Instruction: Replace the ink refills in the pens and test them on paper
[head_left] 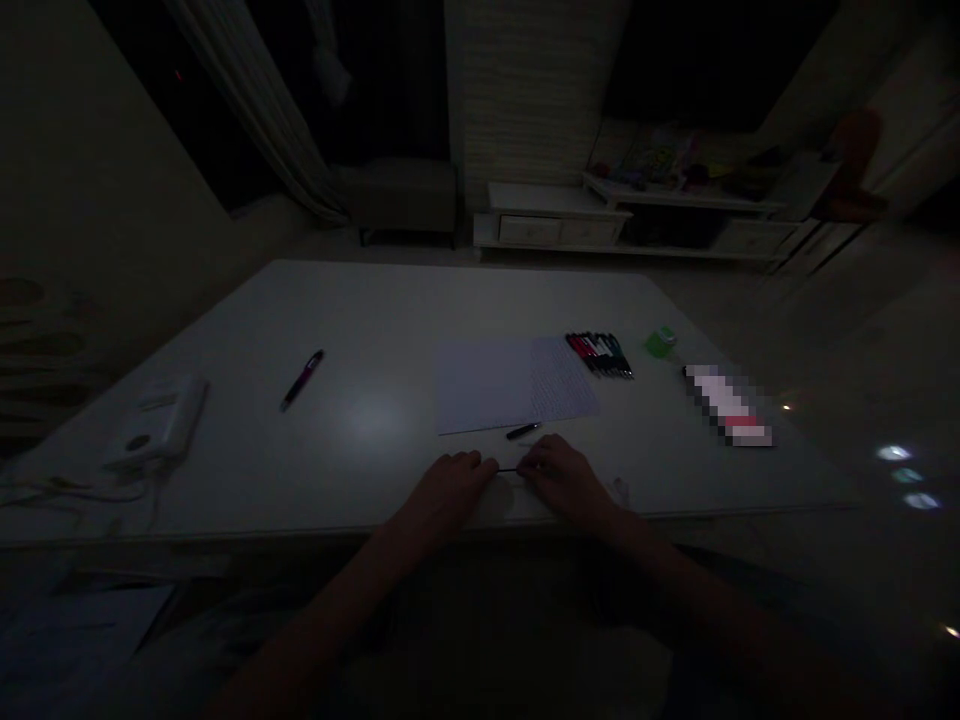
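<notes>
Near the front edge of the white table, my left hand (454,484) and my right hand (568,476) face each other with closed fingers. A thin dark rod (508,470), shaped like a pen refill, spans the short gap between them, one end in each hand. Just beyond the fingers lies a short black pen part (523,430), apart from both hands. A small clear piece (621,490) rests to the right of my right hand. Farther back are a blank sheet and a written page (487,385). Dim light hides the finer detail of the rod.
Several pens (600,354) lie in a row right of the paper. Beyond them are a green item (661,342) and a blurred-out phone-like object (727,405). Leftward, a dark pen (302,380) and a white box with cables (159,420) occupy the table (360,310).
</notes>
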